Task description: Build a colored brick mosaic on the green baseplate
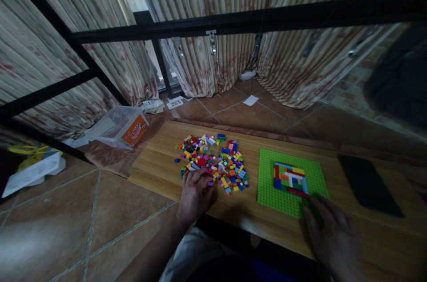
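A heap of small coloured bricks [215, 162] lies on a wooden table [160, 162]. My left hand [195, 195] rests at the heap's near edge, fingers curled down into the bricks; what they hold is hidden. To the right lies a green baseplate [267, 184] with a small flat build of red, blue, yellow and white bricks [289, 179] on it. My right hand [330, 233] lies at the baseplate's near right corner, fingers stretched flat and touching its edge.
A dark flat rectangle [367, 184] lies on the table to the right. A clear plastic box [120, 126] with an orange label sits on the tiled floor at left. A black metal frame [233, 22] crosses overhead, with curtains behind. White paper lies at far left.
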`<state>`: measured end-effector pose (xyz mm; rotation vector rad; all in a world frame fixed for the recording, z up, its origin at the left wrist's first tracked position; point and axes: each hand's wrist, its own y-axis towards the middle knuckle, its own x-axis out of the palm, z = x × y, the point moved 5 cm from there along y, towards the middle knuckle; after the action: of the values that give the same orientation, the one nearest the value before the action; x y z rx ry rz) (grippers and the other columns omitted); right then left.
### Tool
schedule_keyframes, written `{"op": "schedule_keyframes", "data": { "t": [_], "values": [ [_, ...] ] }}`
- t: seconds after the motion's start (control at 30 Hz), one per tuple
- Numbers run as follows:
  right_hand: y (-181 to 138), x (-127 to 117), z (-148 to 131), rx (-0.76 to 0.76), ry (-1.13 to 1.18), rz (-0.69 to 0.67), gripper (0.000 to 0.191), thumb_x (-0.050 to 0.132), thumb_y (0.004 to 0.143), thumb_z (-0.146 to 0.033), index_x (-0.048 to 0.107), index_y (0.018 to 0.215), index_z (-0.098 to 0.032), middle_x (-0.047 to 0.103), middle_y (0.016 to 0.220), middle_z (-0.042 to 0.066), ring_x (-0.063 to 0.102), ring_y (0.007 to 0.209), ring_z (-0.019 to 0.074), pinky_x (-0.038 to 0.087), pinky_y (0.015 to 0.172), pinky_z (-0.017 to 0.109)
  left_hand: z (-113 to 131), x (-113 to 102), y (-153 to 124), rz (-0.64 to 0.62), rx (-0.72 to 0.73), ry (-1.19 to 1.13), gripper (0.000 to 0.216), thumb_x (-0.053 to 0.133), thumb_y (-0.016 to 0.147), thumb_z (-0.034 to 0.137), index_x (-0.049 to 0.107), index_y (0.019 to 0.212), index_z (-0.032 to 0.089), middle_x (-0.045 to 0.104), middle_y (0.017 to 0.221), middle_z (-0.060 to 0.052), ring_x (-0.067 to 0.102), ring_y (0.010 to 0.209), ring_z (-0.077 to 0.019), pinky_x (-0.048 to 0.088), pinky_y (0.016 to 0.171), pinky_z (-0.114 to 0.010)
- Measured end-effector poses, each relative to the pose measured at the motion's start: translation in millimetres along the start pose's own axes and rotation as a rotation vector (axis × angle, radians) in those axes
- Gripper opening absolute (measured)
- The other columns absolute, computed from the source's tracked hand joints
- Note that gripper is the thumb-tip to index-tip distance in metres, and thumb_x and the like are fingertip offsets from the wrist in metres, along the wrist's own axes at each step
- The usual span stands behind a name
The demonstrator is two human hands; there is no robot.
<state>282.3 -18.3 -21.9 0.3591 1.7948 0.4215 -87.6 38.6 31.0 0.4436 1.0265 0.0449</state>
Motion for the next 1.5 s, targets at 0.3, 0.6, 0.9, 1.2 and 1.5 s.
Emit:
{"op": "schedule_keyframes", "data": {
  "t": [0.3, 0.6, 0.9, 1.2, 1.5],
  "values": [
    [3.2, -1.9, -5.7, 0.028, -0.011, 0.028, 0.043, 0.046, 0.091, -0.047, 0.061, 0.118, -0.017, 0.061, 0.122, 0.018, 0.055, 0.115, 0.0338, 0.045, 0.094, 0.052, -4.1, 2.9, 6.2, 0.067, 0.050, 0.002, 0.010, 0.062, 0.087, 0.022, 0.070, 0.092, 0.025, 0.069, 0.114, -0.004, 0.060, 0.104, -0.0235, 0.044, 0.095, -0.044],
    [6.1, -3.9, -10.4, 0.122, -0.018, 0.044, 0.040, 0.046, 0.093, -0.045, 0.062, 0.118, -0.018, 0.060, 0.124, 0.016, 0.053, 0.114, 0.0312, 0.045, 0.093, 0.050, 5.0, -3.5, 20.5, 0.112, 0.116, -0.047, 0.014, 0.059, 0.089, 0.027, 0.069, 0.099, 0.024, 0.070, 0.107, -0.006, 0.063, 0.100, -0.0227, 0.050, 0.090, -0.041],
    [9.3, -7.2, -15.5, 0.145, -0.014, 0.031, 0.038, 0.048, 0.093, -0.041, 0.061, 0.120, -0.019, 0.059, 0.127, 0.015, 0.052, 0.116, 0.0308, 0.046, 0.092, 0.050, 53.6, 18.6, 29.9, -0.050, 0.029, -0.338, 0.024, 0.058, 0.090, 0.028, 0.066, 0.112, 0.025, 0.073, 0.103, -0.003, 0.069, 0.094, -0.0190, 0.057, 0.086, -0.034],
    [11.1, -6.2, -17.4, 0.175, -0.006, 0.017, 0.037, 0.048, 0.093, -0.040, 0.061, 0.121, -0.018, 0.059, 0.127, 0.014, 0.051, 0.115, 0.0306, 0.045, 0.094, 0.050, 115.7, 64.0, 57.8, -0.269, -0.103, -0.784, 0.017, 0.061, 0.083, 0.019, 0.070, 0.098, 0.020, 0.073, 0.089, -0.002, 0.069, 0.079, -0.0143, 0.058, 0.073, -0.027],
    [13.7, -10.5, -19.3, 0.168, 0.037, 0.053, 0.036, 0.051, 0.092, -0.037, 0.062, 0.121, -0.020, 0.060, 0.126, 0.014, 0.052, 0.116, 0.0311, 0.045, 0.094, 0.050, 159.7, 92.1, 80.8, -0.328, 0.139, -0.586, 0.020, 0.057, 0.088, 0.018, 0.068, 0.103, 0.024, 0.073, 0.098, -0.003, 0.069, 0.091, -0.0171, 0.056, 0.084, -0.032]
  ]
}}
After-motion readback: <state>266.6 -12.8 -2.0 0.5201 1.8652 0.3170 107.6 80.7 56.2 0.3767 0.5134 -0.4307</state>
